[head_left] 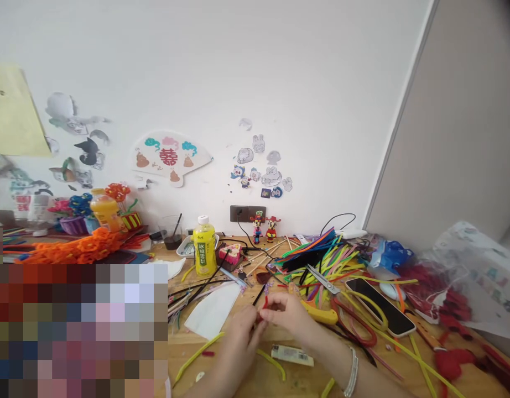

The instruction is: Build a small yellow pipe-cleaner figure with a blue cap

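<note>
My left hand (pixel 240 337) and my right hand (pixel 290 315) meet low over the wooden table (pixel 238 376). Both pinch a small red pipe-cleaner piece (pixel 264 305) between their fingertips, with a dark stem sticking up from it. My right wrist wears a pale bracelet (pixel 353 371). A white sheet of paper (pixel 213 309) lies just left of the hands. Yellow-handled scissors (pixel 321 301) lie right behind my right hand.
A yellow drink bottle (pixel 204 246) stands behind the paper. A heap of coloured pipe cleaners (pixel 321 257) and a black phone (pixel 379 304) lie to the right, and red material in plastic bags (pixel 441 298) beyond. Orange craft flowers (pixel 78 249) are at left. A pixelated area covers the lower left.
</note>
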`<state>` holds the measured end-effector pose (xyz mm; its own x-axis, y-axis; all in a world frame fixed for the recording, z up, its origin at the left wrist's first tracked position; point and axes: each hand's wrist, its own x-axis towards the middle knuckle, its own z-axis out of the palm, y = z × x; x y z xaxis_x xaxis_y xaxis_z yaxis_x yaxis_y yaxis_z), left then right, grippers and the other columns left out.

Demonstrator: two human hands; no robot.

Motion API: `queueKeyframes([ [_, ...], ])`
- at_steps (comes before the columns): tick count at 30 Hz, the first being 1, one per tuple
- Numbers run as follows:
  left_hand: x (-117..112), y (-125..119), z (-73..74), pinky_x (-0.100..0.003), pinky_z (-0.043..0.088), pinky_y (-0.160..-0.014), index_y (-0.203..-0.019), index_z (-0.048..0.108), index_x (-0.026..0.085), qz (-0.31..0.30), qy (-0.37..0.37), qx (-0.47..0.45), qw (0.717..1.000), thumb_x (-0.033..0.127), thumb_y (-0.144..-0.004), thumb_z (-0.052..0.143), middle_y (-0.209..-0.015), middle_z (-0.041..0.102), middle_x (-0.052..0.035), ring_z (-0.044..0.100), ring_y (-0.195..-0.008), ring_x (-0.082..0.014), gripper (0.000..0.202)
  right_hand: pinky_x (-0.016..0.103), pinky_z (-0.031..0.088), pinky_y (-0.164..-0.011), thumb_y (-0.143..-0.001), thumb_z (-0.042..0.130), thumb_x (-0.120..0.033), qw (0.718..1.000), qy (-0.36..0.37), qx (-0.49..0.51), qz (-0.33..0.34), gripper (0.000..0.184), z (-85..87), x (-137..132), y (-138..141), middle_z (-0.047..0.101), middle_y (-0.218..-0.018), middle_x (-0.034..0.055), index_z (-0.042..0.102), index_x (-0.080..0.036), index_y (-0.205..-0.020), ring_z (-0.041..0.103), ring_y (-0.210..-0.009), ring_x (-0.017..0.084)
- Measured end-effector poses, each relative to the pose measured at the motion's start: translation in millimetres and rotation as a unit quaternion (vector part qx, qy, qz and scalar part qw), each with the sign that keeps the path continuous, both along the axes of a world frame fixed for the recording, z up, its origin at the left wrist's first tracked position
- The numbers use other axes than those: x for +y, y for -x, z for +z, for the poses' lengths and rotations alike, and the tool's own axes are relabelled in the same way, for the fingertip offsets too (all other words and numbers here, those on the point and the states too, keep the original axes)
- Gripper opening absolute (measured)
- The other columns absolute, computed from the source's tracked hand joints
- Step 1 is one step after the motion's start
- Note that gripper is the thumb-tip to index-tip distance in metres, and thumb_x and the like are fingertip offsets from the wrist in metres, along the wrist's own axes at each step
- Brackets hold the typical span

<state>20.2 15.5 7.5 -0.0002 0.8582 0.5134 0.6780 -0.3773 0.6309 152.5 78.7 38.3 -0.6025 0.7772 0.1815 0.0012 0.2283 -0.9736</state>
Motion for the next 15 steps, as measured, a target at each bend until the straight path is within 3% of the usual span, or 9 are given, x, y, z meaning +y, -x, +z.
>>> queueKeyframes([
  [5, -6, -2, -2.2, -0.029, 0.041, -0.064, -0.069, 0.059, 0.021, -0.017, 0.002, 0.043, 0.999, 0.023, -0.086, 0.042, -0.068, 0.060, -0.0034, 0.054, -0.068, -0.0200, 0.024, 0.025, 0.041, -0.054, -0.066, 0.062, -0.056, 0.999, 0.024, 0.011, -0.038, 0.039, -7.7, -4, -17, 0.055, -0.057, -0.0017, 0.057, -0.017, -0.065, 0.049, -0.053, 0.012],
  [9, -13, -5, 2.0, -0.030, 0.039, -0.063, -0.082, 0.061, 0.020, -0.017, -0.035, 0.144, 0.989, 0.021, -0.088, 0.040, -0.071, 0.062, -0.0050, 0.054, -0.068, -0.0202, 0.021, 0.024, 0.037, -0.053, -0.063, 0.068, -0.046, 0.998, 0.021, -0.011, -0.052, 0.032, -16.8, -12, -30, 0.052, -0.056, -0.0027, 0.056, -0.017, -0.061, 0.046, -0.052, 0.011],
  [15, -19, -12, 5.1, -0.028, 0.035, -0.057, -0.065, 0.054, 0.020, -0.032, -0.084, 0.235, 0.968, 0.012, -0.086, 0.038, -0.060, 0.057, -0.0022, 0.049, -0.058, -0.0171, 0.027, 0.023, 0.034, -0.051, -0.075, 0.057, -0.043, 0.997, -0.037, -0.053, -0.049, 0.032, -19.8, -20, -44, 0.046, -0.054, -0.0036, 0.051, -0.018, -0.057, 0.043, -0.052, 0.011],
])
